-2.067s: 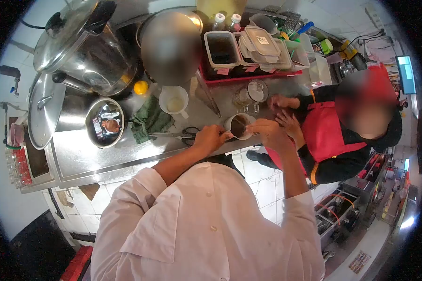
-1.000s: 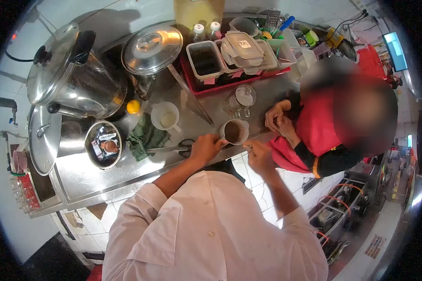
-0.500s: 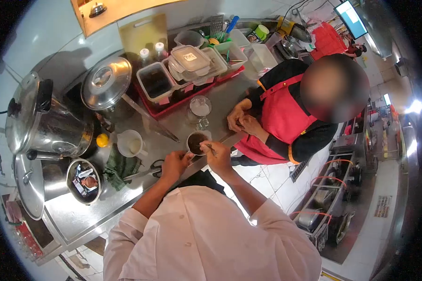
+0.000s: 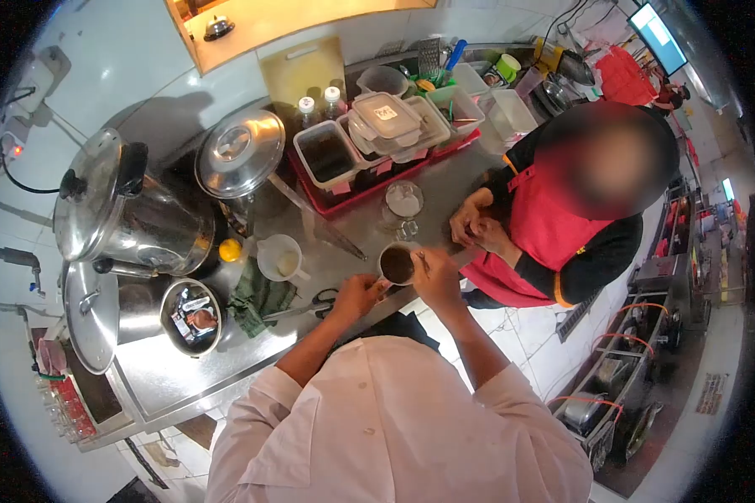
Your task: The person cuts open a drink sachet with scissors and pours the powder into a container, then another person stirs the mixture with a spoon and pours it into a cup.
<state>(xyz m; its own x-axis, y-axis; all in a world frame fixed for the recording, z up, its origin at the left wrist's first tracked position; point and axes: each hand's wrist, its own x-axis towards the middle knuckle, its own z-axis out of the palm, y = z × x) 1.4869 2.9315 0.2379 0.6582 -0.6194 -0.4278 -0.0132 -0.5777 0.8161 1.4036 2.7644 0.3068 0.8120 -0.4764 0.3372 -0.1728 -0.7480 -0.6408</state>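
Observation:
A white cup [image 4: 384, 251] of dark brown liquid stands at the counter's front edge, just ahead of my body. My left hand [image 4: 361, 296] is closed on the cup's handle side, fingers pinched together. Over the cup's right rim, my right hand [image 4: 434, 277] grips a spoon [image 4: 421, 254]; only a little of its thin metal handle shows, and its bowl is hidden. A glass mug [image 4: 404, 201] with whitish contents sits just beyond the cup. To the left are a white plastic jug [image 4: 278, 256] and dark-handled scissors [image 4: 325, 300].
A co-worker in a red apron [image 4: 528, 226] stands at the right, hands together near the counter edge. Behind the mug, a red tray [image 4: 327, 210] bears plastic tubs. Large pots, a steel bowl [image 4: 212, 344], a green cloth [image 4: 260, 300] and a yellow fruit [image 4: 230, 250] occupy the left.
The whole view has shifted, with the scene now farther right in the frame. My right hand has turned slightly over the cup, and more of the brown liquid shows.

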